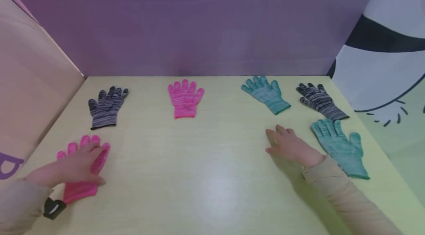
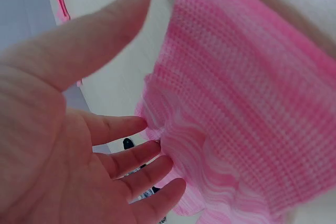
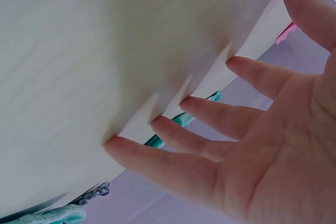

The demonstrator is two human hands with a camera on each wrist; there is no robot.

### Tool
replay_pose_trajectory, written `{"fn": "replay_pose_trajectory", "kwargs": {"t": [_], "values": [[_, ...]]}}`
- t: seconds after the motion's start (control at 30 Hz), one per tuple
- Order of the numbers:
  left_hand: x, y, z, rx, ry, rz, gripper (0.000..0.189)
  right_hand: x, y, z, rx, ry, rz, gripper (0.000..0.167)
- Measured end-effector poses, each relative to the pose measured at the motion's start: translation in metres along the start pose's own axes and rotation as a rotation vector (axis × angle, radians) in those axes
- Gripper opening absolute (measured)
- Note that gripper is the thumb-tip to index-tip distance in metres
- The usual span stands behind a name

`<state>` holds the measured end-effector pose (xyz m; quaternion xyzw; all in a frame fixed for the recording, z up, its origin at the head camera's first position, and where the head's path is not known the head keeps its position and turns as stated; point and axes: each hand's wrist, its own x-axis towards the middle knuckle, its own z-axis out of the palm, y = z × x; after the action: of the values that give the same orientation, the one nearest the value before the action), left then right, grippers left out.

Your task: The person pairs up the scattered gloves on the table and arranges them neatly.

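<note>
At the front left, my left hand (image 1: 74,166) is over a pink knit glove (image 1: 79,190) that lies flat, fingers pointing away from me. In the left wrist view the thumb stands apart and the slightly bent fingers (image 2: 139,156) reach the near side of the pink glove (image 2: 236,87); firm contact is hard to tell. My right hand (image 1: 290,146) is spread, its fingertips (image 3: 113,142) at the table surface with nothing held. Nearest to it lie a green glove (image 1: 342,150) on its right and another green glove (image 1: 267,94) behind it.
A grey-black glove (image 1: 105,109) lies at the back left, a second pink glove (image 1: 185,100) at the back middle, and another grey-black glove (image 1: 322,101) at the back right, close to the front green one. A purple panel (image 1: 212,24) rises behind the pale table (image 1: 186,176).
</note>
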<state>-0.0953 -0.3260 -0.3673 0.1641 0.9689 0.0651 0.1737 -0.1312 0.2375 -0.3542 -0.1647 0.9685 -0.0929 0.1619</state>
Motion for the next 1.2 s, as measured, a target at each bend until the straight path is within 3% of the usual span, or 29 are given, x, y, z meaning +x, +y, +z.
{"fn": "replay_pose_trajectory", "kwargs": {"t": [0.27,0.57,0.8,1.03,1.2], "values": [[0.000,0.001,0.013,0.006,0.045,0.008,0.105,-0.002,0.000,0.001,-0.003,0.018,-0.005,0.062],[-0.011,-0.006,0.021,-0.128,-0.006,-0.001,0.128,-0.001,0.000,0.001,0.005,0.013,-0.008,0.062],[-0.020,-0.010,0.018,-0.026,-0.007,-0.014,0.121,0.000,0.001,0.004,0.000,0.042,-0.027,0.061],[-0.021,-0.012,0.015,0.038,-0.079,-0.049,0.118,0.001,0.003,0.006,0.006,0.027,-0.015,0.061],[-0.021,-0.012,0.015,0.039,-0.053,-0.012,0.110,0.000,0.001,0.005,-0.006,0.025,-0.007,0.061]]}}
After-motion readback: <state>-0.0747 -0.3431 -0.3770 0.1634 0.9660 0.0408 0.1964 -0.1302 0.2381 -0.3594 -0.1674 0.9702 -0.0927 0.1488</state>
